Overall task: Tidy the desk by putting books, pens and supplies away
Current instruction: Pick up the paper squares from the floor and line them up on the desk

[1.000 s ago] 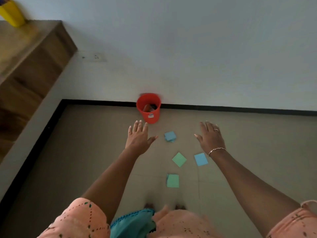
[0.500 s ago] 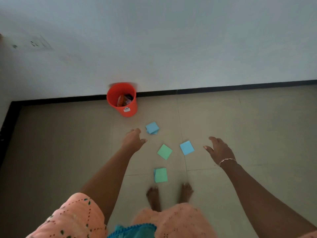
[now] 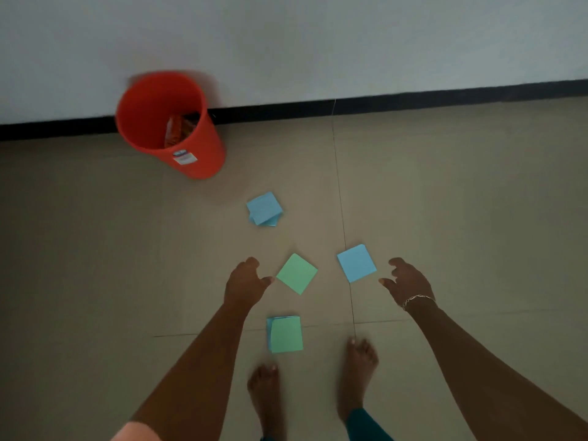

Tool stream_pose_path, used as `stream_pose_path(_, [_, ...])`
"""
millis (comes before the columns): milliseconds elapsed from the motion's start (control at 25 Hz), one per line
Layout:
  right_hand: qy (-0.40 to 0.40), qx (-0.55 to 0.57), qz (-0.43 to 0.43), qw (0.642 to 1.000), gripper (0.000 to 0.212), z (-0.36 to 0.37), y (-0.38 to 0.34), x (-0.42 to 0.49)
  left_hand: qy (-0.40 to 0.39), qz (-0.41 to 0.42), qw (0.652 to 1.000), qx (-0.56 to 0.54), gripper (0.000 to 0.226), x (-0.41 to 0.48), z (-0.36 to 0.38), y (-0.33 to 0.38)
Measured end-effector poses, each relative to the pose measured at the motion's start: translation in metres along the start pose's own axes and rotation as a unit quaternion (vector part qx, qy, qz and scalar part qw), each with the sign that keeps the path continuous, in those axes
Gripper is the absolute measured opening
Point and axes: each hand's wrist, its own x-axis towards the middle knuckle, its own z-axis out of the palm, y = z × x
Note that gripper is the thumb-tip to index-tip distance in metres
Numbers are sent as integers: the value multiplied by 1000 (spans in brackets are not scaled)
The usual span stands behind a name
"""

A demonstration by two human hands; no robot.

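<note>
Several square sticky-note pads lie on the tiled floor. A blue pad [image 3: 264,208] lies farthest, a green pad [image 3: 297,273] in the middle, another blue pad [image 3: 356,263] to its right, and a green-on-blue pad [image 3: 285,334] nearest my feet. My left hand [image 3: 244,283] hovers just left of the middle green pad, fingers loosely curled, holding nothing. Just right of the blue pad is my right hand [image 3: 406,282], wearing a bracelet, fingers apart and empty.
An orange bin [image 3: 191,154] with wrappers inside stands by the white wall and black skirting [image 3: 413,98]. My bare feet [image 3: 358,361] stand right behind the nearest pad.
The view has dropped and moved closer to the floor and bin. Both hands have lowered toward the pads. The wooden shelf at the left has left the view.
</note>
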Motion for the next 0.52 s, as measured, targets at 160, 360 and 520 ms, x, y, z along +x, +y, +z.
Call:
stream_pose_path(160, [30, 13, 28, 999, 38, 61, 27, 82, -17, -24, 1000, -9, 53, 74, 78, -26])
stream_pose_path(360, [44, 9, 52, 998, 43, 119, 50, 164, 5, -16, 999, 42, 56, 146, 148, -32])
stream_pose_path(520, [54, 26, 99, 993, 70, 156, 52, 208, 45, -37, 996, 61, 63, 177, 197, -29])
